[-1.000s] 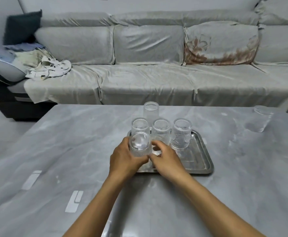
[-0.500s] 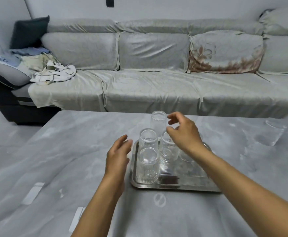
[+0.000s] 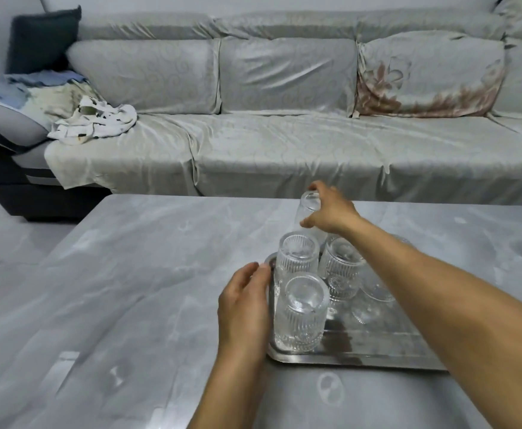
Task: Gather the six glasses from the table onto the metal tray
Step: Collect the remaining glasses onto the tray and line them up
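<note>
A metal tray [image 3: 355, 356] lies on the grey marble table. Upside-down ribbed glasses stand on it: one at the near left corner [image 3: 301, 311], one behind it [image 3: 296, 258], one in the middle [image 3: 340, 270], and one [image 3: 375, 289] partly hidden under my right forearm. Beyond the tray's far edge stands a smooth glass [image 3: 309, 215]; my right hand [image 3: 331, 212] is closed around its upper part. My left hand [image 3: 244, 305] rests open against the tray's left rim, beside the near glass, holding nothing.
The table [image 3: 129, 305] stretches wide to the left and front. A long grey sofa [image 3: 284, 134] runs behind the far edge, with crumpled cloths [image 3: 94, 122] on its left end. White marks dot the tabletop.
My right hand has reached farther back and closed on the smooth glass behind the tray. My left hand has moved in to the tray's left rim. The camera has moved closer.
</note>
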The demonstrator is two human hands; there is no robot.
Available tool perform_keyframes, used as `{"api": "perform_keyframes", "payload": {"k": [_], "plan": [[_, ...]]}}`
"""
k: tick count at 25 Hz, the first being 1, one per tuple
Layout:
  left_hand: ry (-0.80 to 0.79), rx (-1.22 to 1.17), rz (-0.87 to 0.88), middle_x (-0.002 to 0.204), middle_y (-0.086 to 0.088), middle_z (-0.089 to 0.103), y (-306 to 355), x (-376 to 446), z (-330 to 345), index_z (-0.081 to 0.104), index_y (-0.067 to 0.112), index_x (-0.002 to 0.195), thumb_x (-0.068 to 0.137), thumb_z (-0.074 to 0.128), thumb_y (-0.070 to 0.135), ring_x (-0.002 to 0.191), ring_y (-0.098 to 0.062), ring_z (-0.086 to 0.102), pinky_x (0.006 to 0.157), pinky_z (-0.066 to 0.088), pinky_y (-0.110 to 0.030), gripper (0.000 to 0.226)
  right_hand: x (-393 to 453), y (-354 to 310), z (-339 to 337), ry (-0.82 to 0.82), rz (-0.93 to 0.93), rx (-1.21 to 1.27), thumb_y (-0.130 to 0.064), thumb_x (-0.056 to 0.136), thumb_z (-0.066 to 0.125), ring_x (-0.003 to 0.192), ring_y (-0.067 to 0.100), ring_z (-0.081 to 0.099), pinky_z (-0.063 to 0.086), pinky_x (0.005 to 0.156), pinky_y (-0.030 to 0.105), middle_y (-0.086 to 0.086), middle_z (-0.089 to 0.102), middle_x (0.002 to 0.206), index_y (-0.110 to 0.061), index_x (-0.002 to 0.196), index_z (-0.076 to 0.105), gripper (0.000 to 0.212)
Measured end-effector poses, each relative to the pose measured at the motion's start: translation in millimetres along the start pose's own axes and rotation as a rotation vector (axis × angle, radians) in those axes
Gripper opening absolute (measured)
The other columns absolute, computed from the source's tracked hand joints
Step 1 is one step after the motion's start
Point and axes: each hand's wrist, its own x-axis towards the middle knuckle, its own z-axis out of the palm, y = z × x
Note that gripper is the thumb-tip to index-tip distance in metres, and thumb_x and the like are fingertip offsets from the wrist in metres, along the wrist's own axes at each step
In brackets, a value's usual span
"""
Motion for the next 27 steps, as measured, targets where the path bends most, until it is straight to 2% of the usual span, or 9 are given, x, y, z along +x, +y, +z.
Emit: {"api": "perform_keyframes", "payload": {"k": [3, 6, 8, 10, 12, 15, 19, 24, 27], "plan": [[-0.032, 0.422, 0.395, 0.113, 0.02, 0.065, -0.8, -11.7, 5.5, 0.062, 0.038, 0.11, 0.087, 0.061, 0.036, 0.097, 0.003, 0.059, 0.078, 0.045, -0.022, 0.023, -37.8, -2.2, -34.5, 0.288, -0.077, 0.261, -0.029, 0.066, 0.083, 0.107, 0.023, 0.053, 0.043, 0.079, 0.033, 0.006, 0.05, 0.129, -0.023, 0.126, 0.039, 0.075], [-0.082, 0.811, 0.742, 0.116, 0.012, 0.067, -8.8, -23.4, 11.6, 0.064, 0.028, 0.113, 0.083, 0.058, 0.03, 0.103, -0.013, 0.059, 0.087, 0.046, -0.031, 0.03, -107.4, 4.9, -80.2, 0.481, -0.158, 0.408, -0.043, 0.061, 0.082, 0.097, 0.017, 0.057, 0.044, 0.075, 0.031, -0.003, 0.057, 0.118, -0.032, 0.117, 0.041, 0.07], [-0.111, 0.975, 0.84, 0.111, 0.007, 0.071, -14.9, -27.0, 16.3, 0.068, 0.023, 0.105, 0.079, 0.062, 0.025, 0.103, -0.019, 0.062, 0.086, 0.046, -0.034, 0.027, -158.7, 18.9, -94.6, 0.549, -0.159, 0.438, -0.052, 0.059, 0.08, 0.096, 0.014, 0.061, 0.049, 0.075, 0.033, -0.013, 0.059, 0.113, -0.04, 0.112, 0.045, 0.065], [-0.121, 1.056, 0.865, 0.106, 0.006, 0.073, -18.8, -30.0, 19.4, 0.07, 0.02, 0.098, 0.077, 0.065, 0.02, 0.101, -0.022, 0.063, 0.083, 0.048, -0.035, 0.022, -203.0, 34.9, -94.2, 0.54, -0.137, 0.421, -0.056, 0.058, 0.079, 0.093, 0.011, 0.061, 0.05, 0.075, 0.031, -0.017, 0.06, 0.113, -0.043, 0.112, 0.048, 0.063], [-0.119, 1.051, 0.85, 0.106, 0.006, 0.072, -22.2, -30.9, 20.6, 0.071, 0.019, 0.096, 0.077, 0.065, 0.017, 0.102, -0.023, 0.061, 0.081, 0.049, -0.035, 0.02, -223.7, 46.7, -79.1, 0.457, -0.127, 0.352, -0.053, 0.058, 0.081, 0.092, 0.009, 0.061, 0.049, 0.075, 0.028, -0.013, 0.062, 0.113, -0.04, 0.115, 0.052, 0.065], [-0.098, 1.04, 0.834, 0.11, 0.007, 0.069, -25.4, -29.7, 20.5, 0.07, 0.02, 0.098, 0.078, 0.065, 0.019, 0.105, -0.021, 0.058, 0.077, 0.052, -0.034, 0.021, -227.3, 54.2, -45.9, 0.322, -0.147, 0.198, -0.044, 0.06, 0.082, 0.103, 0.012, 0.058, 0.044, 0.079, 0.024, -0.009, 0.06, 0.119, -0.037, 0.12, 0.053, 0.067], [-0.088, 1.055, 0.847, 0.114, 0.009, 0.067, -27.7, -27.7, 19.8, 0.069, 0.022, 0.102, 0.078, 0.065, 0.022, 0.107, -0.019, 0.057, 0.075, 0.053, -0.033, 0.025, -215.5, 61.0, -10.9, 0.221, -0.194, 0.112, -0.038, 0.068, 0.077, 0.114, 0.021, 0.056, 0.048, 0.091, 0.036, -0.005, 0.051, 0.133, -0.031, 0.13, 0.048, 0.069], [-0.095, 1.071, 0.845, 0.113, 0.01, 0.067, -27.2, -25.4, 20.2, 0.068, 0.022, 0.102, 0.079, 0.064, 0.024, 0.107, -0.018, 0.055, 0.075, 0.052, -0.033, 0.024, -203.7, 65.6, 2.5, 0.207, -0.198, 0.025, -0.044, 0.07, 0.075, 0.108, 0.027, 0.059, 0.051, 0.085, 0.038, -0.003, 0.044, 0.133, -0.034, 0.133, 0.044, 0.071], [-0.112, 1.081, 0.837, 0.116, 0.003, 0.068, -20.8, -31.7, 25.7, 0.069, 0.017, 0.105, 0.08, 0.065, 0.021, 0.106, -0.023, 0.058, 0.083, 0.052, -0.036, 0.026, -210.4, 70.4, -3.4, 0.176, -0.243, 0.132, -0.044, 0.072, 0.074, 0.117, 0.021, 0.053, 0.049, 0.092, 0.039, -0.005, 0.043, 0.138, -0.033, 0.137, 0.041, 0.074]]}}
